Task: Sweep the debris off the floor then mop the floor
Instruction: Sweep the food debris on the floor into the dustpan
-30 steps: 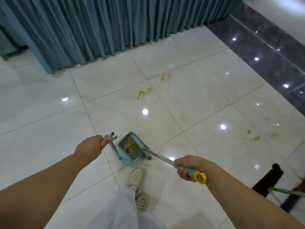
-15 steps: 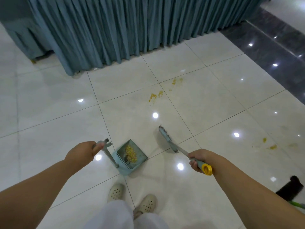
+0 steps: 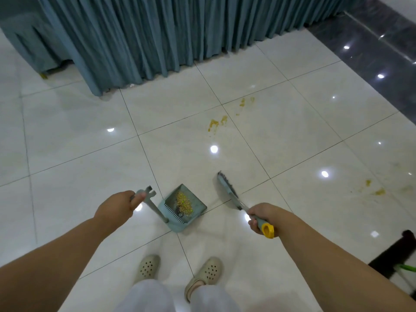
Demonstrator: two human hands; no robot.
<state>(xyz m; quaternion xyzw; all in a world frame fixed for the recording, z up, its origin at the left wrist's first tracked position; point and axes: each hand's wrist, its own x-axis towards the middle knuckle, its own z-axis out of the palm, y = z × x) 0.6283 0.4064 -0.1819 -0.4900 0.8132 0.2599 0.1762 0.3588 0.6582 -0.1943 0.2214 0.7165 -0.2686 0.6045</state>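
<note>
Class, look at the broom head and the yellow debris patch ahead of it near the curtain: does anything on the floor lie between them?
Nothing visible does. Only bare tile lies between the broom head and the yellow debris patch. The dustpan sits to the left of that path.

Dustpan [image 3: 182, 204] of yellow debris [image 3: 184, 202] between hands, broom [image 3: 227, 188] alongside.

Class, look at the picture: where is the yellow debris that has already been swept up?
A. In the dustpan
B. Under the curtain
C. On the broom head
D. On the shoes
A: a yellow pile lies in the dustpan held by the left hand.
</note>
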